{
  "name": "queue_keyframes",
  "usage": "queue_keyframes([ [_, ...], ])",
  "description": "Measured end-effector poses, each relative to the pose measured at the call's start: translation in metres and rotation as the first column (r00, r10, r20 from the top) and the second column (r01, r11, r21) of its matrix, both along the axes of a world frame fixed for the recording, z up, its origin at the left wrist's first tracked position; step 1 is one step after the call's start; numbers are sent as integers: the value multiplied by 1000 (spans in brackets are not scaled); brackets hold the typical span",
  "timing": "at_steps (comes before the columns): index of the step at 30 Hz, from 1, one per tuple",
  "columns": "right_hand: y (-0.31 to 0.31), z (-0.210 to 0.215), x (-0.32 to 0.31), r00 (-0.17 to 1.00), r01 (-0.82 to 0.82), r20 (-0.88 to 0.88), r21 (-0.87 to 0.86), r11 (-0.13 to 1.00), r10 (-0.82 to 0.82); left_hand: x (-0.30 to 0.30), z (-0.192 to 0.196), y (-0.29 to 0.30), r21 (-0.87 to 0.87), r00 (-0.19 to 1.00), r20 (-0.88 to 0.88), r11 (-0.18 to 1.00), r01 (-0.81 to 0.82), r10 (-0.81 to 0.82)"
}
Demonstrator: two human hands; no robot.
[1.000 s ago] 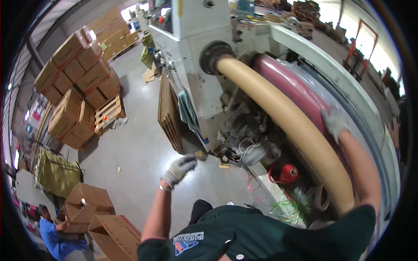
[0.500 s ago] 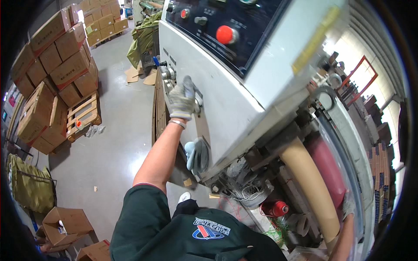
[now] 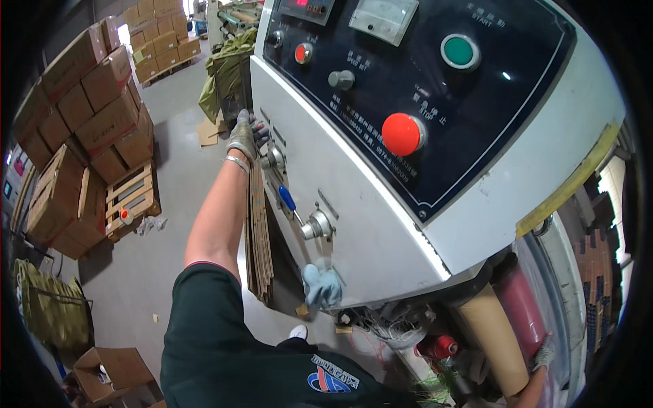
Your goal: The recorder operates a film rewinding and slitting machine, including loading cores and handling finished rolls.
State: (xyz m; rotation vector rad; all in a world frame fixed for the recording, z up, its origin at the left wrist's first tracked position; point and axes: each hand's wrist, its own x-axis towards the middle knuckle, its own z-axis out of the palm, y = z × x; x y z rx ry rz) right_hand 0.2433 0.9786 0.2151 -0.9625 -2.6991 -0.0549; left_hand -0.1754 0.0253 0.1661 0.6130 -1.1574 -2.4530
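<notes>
Grey floor (image 3: 146, 272) beside the machine (image 3: 381, 251), left hand (image 3: 246, 139) was at its metal fitting (image 3: 274, 159), right hand (image 3: 543, 354) at red roll (image 3: 521, 309) below it, couldn't tell grips.

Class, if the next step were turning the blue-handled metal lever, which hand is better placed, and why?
Probably the grey-gloved left hand: it is at the upper round metal fitting, near the blue-handled metal lever. The grey-gloved right hand is farther away, at the pink cylindrical roll.

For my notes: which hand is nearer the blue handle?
Left. The left hand is just above the blue handle; the right hand is far, beside the pink roll.
</notes>
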Motion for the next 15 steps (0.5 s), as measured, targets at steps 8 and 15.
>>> queue_keyframes([
  [8, 12, 3, 5, 927, -90, 375, 252, 964, -11, 83, -30, 62, -684, 933, -307, 725, -78, -189],
  [15, -30, 18, -17, 851, -100, 520, 300, 949, -75, 164, 116, 123, -907, 917, -398, 160, -390, -21],
])
